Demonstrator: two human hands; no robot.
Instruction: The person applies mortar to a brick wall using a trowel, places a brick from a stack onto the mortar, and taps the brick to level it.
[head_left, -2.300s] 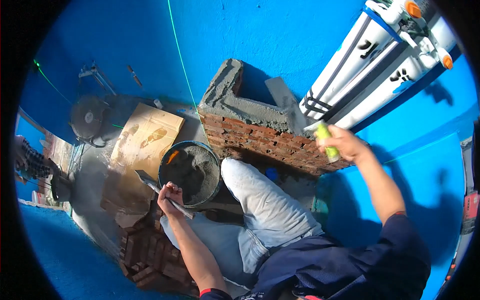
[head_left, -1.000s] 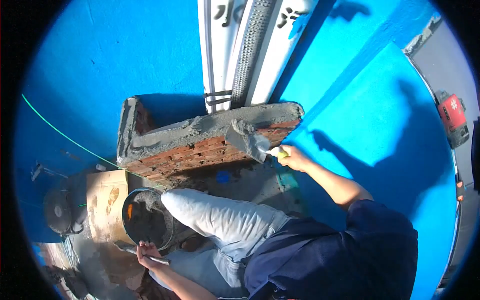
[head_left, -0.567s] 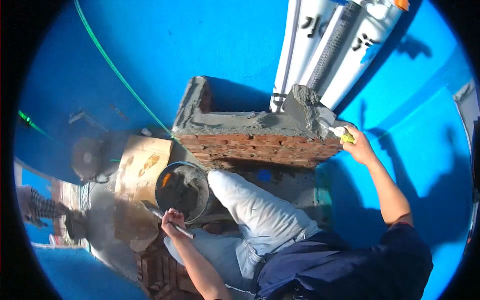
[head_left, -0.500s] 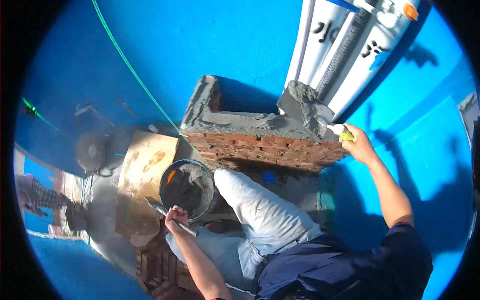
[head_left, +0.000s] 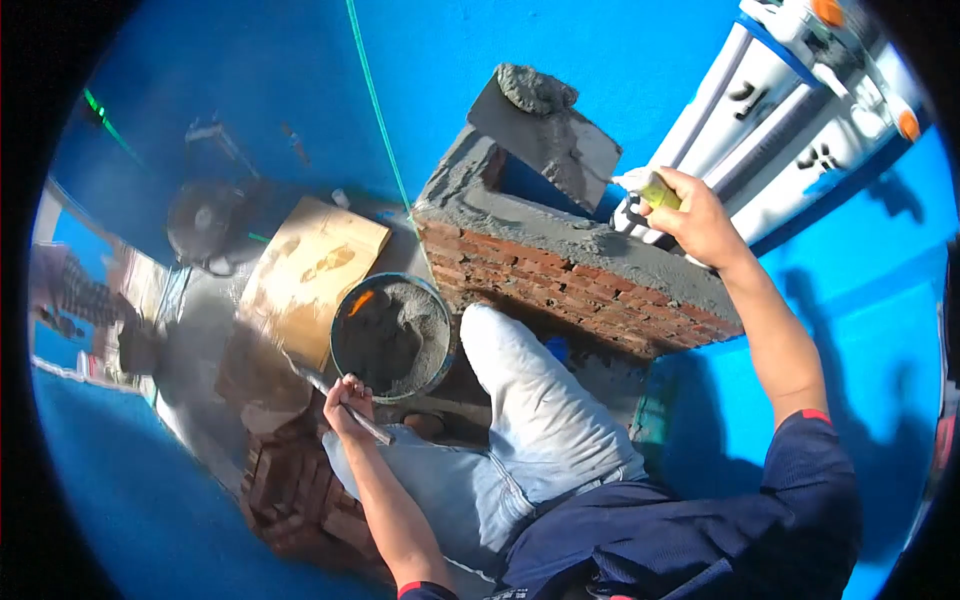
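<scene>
My right hand (head_left: 686, 219) grips the yellow handle of a trowel (head_left: 590, 165); its blade carries a lump of mortar (head_left: 532, 90) and is over the upper left part of the low L-shaped brick wall (head_left: 520, 255), whose top has a rough layer of grey mortar (head_left: 635, 250). My left hand (head_left: 348, 400) is closed round a long, flat-ended metal tool (head_left: 305, 370), beside a round bucket (head_left: 400, 340) of wet mortar with something orange in it. My bent knee in light jeans is between the bucket and the wall.
White pipes (head_left: 740, 120) stand at upper right against the blue walls. Left are a cardboard sheet (head_left: 285, 265), a dark round machine (head_left: 198, 225) and a person's checked sleeve (head_left: 85, 290). Stacked bricks (head_left: 290, 480) lie at lower left. A green laser line crosses the back wall.
The mortar-laden trowel has moved from the wall's right section leftward and up to its left corner. My left hand keeps its tool beside the bucket. The camera view has swung.
</scene>
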